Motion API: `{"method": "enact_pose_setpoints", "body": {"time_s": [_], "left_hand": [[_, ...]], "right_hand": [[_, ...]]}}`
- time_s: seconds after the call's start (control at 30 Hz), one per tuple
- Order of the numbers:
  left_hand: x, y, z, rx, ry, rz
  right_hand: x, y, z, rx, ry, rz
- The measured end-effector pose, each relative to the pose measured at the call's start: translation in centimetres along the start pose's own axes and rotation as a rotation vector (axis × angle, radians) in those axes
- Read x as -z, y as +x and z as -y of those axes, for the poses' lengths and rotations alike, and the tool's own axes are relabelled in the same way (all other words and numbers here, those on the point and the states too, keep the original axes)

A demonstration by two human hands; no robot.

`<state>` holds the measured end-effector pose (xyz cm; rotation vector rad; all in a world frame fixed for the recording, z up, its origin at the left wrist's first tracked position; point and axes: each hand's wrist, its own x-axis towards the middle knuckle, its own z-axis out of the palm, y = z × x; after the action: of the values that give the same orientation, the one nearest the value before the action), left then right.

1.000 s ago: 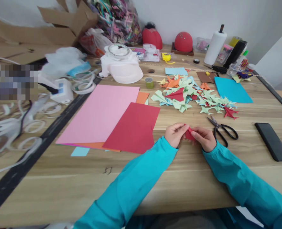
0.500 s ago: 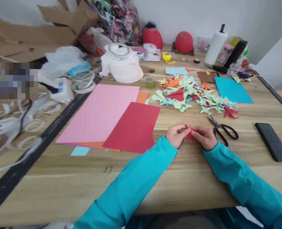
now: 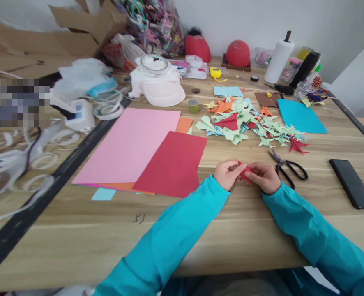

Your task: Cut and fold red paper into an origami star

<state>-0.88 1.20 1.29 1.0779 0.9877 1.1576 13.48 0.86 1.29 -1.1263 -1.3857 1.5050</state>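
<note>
A small folded piece of red paper (image 3: 244,172) is pinched between my two hands, just above the wooden table. My left hand (image 3: 227,174) grips it from the left, my right hand (image 3: 265,177) from the right; fingers hide much of its shape. Beside my right hand lie black-handled scissors (image 3: 288,165), blades pointing away. Left of my hands, a sheet of red paper (image 3: 174,164) overlaps a larger pink sheet (image 3: 132,144), with orange paper under them. Beyond my hands spreads a pile of folded paper figures (image 3: 240,119) in green, red, orange and blue.
A black phone (image 3: 353,183) lies at the right. Blue paper (image 3: 302,116) is behind it. A small round tub (image 3: 193,106) and a white cap (image 3: 162,92) stand farther back. White cords (image 3: 31,164) tangle at the left, past a dark strip.
My fingers have shifted slightly on the red paper, and more of it shows between them. The things on the table stay put.
</note>
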Motion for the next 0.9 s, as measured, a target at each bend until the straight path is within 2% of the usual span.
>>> {"method": "enact_pose_setpoints", "body": {"time_s": [0.53,0.9], "left_hand": [[0.12,0.01,0.25,0.011,0.024,0.005],[0.24,0.19,0.72,0.003,-0.093,-0.008]], "right_hand": [[0.1,0.11,0.03,0.01,-0.03,-0.009],[0.11,-0.01,0.04,-0.009,-0.046,-0.013]]}}
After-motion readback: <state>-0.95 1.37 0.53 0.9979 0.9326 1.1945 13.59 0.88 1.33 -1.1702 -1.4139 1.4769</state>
